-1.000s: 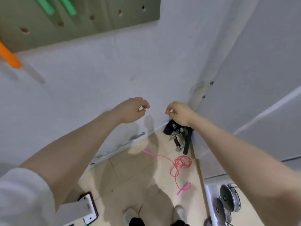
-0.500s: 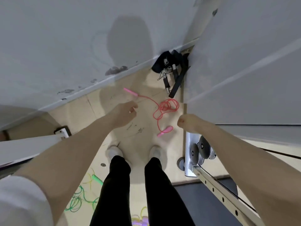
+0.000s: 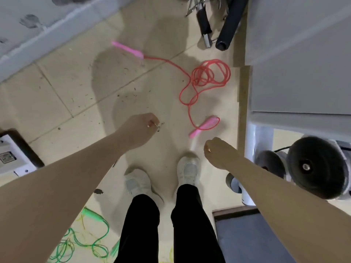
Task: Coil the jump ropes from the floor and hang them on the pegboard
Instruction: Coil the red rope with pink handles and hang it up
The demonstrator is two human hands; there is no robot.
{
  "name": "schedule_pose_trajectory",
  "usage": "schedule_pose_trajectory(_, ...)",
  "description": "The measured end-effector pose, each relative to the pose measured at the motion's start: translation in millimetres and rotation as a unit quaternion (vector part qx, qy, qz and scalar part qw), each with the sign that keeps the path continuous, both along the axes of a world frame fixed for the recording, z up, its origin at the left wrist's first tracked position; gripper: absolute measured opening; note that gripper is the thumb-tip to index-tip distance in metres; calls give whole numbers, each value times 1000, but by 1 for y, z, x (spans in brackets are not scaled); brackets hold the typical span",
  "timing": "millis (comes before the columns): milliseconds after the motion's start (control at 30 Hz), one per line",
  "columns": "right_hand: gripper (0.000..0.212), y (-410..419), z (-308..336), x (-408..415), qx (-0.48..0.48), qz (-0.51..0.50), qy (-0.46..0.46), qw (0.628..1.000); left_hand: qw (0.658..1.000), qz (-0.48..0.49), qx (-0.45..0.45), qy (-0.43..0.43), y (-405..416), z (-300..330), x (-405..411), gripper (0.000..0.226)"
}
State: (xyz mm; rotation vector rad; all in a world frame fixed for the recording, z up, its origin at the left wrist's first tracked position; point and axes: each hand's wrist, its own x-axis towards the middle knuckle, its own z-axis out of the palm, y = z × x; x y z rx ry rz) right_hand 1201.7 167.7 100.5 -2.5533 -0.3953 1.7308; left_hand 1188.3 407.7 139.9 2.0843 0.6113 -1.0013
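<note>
- Looking straight down at a tiled floor [image 3: 62, 88], both bare forearms reaching out over it.
- Left hand [image 3: 139, 128] loosely curled, fingers drawn together, holding nothing, hanging above scattered dark specks on the tiles.
- Right hand [image 3: 218, 152] likewise curled shut and empty, just near of the closer pink handle [image 3: 206, 126] of the red jump rope [image 3: 207, 76].
- Red jump rope lying on the floor, far of both hands: a loose tangle of loops at far right, close to the white panel [image 3: 296, 73]; one strand running left to the far pink handle [image 3: 127, 49], another trailing near to the closer handle.
- Green jump rope [image 3: 89, 236] in a messy heap on the floor at near left, partly hidden by the left forearm.
- White shoes [image 3: 188, 169] and black trouser legs [image 3: 140, 230] standing between the arms.
- Black bar handles [image 3: 230, 21] and metal clips at the far edge, beside the panel.
- Dark weight plates [image 3: 319, 166] on a white frame at right.
- Pegboard out of view.
</note>
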Motion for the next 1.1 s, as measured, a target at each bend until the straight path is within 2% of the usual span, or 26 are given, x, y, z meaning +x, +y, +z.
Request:
schedule_pose_trajectory(67,32,-4,-50,-2,-5,21,-37,999,1000,-1,6,9,-2,-51,-5,26)
schedule_pose_trajectory(167,51,-11,-115,0,-38,-1,-112,993,1000,19,7,15,-2,-121,-17,23)
schedule_pose_trajectory(233,58,-20,-155,0,-63,58,-192,978,1000,22,5,13,-1,-158,-25,23)
schedule_pose_trajectory(333,38,-28,-200,0,-39,145,-321,935,1000,18,-24,-3,-1,-195,-29,34)
schedule_pose_trajectory(400,35,-27,-212,8,-45,172,-312,933,999,15,-30,-14,1,-210,-28,37)
schedule_pose_trajectory(467,47,-24,-214,17,-63,215,-283,933,999,27,-34,-14,3,-217,-28,36)
schedule_pose_trajectory(533,46,-21,-203,25,-79,155,-233,957,999,30,-40,-16,4,-213,-29,33)
schedule_pose_trajectory(633,30,-1,-164,32,-10,95,-128,987,998,23,-58,-13,6,-181,-25,26)
schedule_pose_trajectory(767,36,47,-66,37,82,148,-47,985,995,-84,-54,-26,12,-98,-6,28)
schedule_pose_trajectory(833,29,69,-1,41,132,116,-8,984,989,-131,-69,-18,14,-40,6,32)
schedule_pose_trajectory(900,24,92,65,53,164,9,18,986,983,-138,-122,20,16,25,18,30)
schedule_pose_trajectory(967,24,116,131,67,188,-149,42,970,975,-76,-204,54,17,88,28,28)
schedule_pose_trajectory(1033,24,141,197,73,231,-306,36,923,957,49,-280,60,19,151,35,18)
schedule_pose_trajectory(1100,27,163,257,72,286,-420,21,861,938,148,-313,30,26,204,35,36)
